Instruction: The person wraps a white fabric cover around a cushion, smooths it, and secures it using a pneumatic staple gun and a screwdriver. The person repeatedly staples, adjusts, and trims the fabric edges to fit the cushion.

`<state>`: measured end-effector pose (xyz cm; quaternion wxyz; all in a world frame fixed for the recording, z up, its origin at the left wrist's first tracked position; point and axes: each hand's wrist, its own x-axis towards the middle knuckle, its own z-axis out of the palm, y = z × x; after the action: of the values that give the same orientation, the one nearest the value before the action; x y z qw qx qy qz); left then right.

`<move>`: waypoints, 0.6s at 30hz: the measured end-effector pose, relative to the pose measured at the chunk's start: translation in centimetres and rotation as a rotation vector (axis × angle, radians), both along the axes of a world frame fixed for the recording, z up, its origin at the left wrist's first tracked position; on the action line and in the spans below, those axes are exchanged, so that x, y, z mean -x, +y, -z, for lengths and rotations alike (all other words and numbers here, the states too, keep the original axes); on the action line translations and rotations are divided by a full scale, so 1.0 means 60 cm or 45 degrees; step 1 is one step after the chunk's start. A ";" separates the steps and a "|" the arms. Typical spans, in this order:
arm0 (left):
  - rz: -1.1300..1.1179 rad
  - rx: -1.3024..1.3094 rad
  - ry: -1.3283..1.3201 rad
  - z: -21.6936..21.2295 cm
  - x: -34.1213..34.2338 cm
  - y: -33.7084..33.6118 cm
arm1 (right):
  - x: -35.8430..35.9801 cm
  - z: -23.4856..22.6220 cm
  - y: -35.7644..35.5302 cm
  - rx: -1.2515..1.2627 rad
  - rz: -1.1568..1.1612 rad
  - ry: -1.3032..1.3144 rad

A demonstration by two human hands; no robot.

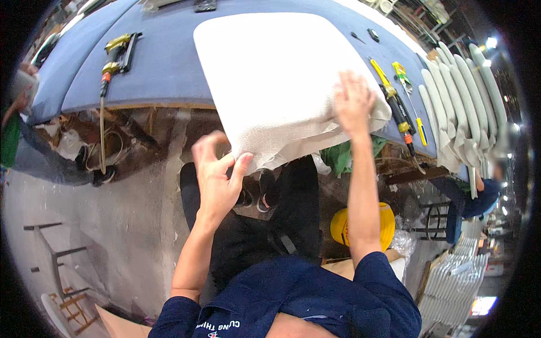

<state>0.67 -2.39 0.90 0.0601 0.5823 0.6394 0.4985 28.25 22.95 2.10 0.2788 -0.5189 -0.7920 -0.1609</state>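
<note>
A white, rounded padded panel point(276, 62), probably a seat or chair back, lies across the near edge of the blue-covered table and overhangs it towards me. Loose light fabric point(304, 141) hangs in folds along its near side. My left hand point(217, 174) is at the near left corner, thumb against the fabric and the other fingers apart, partly blurred. On the panel's right part rests my right hand point(354, 104), palm down with fingers stretched out, also blurred.
A staple gun point(116, 56) with a hose lies left on the table point(163, 67). Another yellow-black air tool point(397, 104) and a screwdriver point(421, 130) lie right. Several pale padded panels point(462, 101) stand beyond. A yellow cap-like object point(360, 225) is below. People are at both sides.
</note>
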 end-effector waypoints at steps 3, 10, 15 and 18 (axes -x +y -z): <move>0.013 -0.131 0.372 -0.014 0.020 0.005 | 0.118 0.013 -0.117 0.002 -0.117 0.129; 0.507 0.022 0.013 0.014 0.075 0.026 | 0.186 0.005 -0.368 0.889 -1.123 1.378; 0.568 0.042 -0.133 0.011 0.067 0.020 | 0.162 0.053 -0.334 1.292 -0.639 2.235; 0.589 0.081 -0.259 0.008 0.068 0.025 | 0.169 0.030 -0.323 1.218 -0.714 2.272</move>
<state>-3.42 -0.86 0.44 0.2549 0.6578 0.4953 0.5070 18.09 3.56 0.29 0.5546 -0.3032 -0.3720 0.6798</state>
